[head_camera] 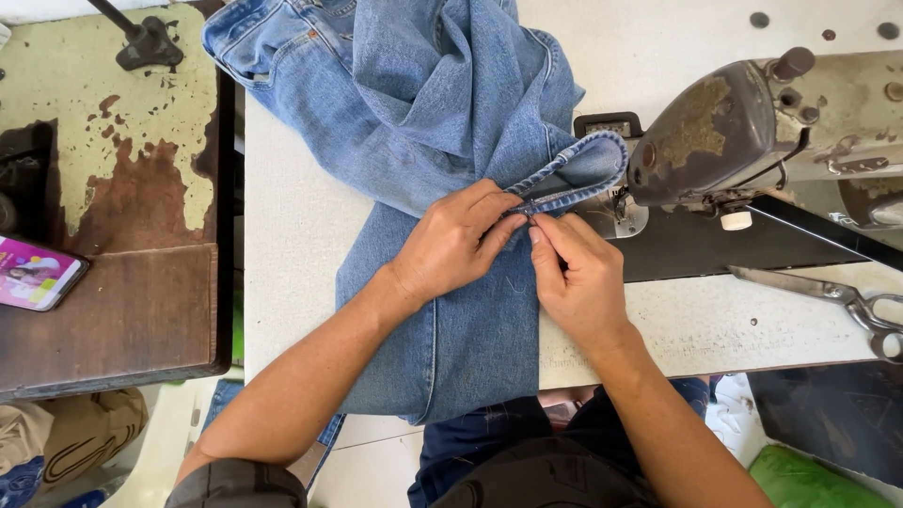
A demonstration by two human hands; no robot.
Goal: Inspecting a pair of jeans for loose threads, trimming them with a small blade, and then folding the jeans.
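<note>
**Pinching a folded denim hem beside the sewing machine**

Pinching from both sides, the two hands meet on the folded hem [564,179] of a pair of blue jeans [423,122]. The left hand [451,246] lies across the denim with its fingers closed down on the fold, thumb and forefinger pressed together over the stitched edge. The right hand [576,273] comes in from below, its fingertips clamped on the same edge, so that the two grips touch at one spot on the cloth.

From that spot the hem curls up and to the right as an open loop, ending just beside the needle area of the worn sewing machine [752,132]. The rest of the jeans spreads over the pale table [292,235], one part bunched at the far side and one part hanging over the near edge towards the person's lap.

A pair of scissors [828,293] lies on the table right of the hands, well apart from them. A phone [36,273] rests on the brown side table [132,310] at far left.
</note>
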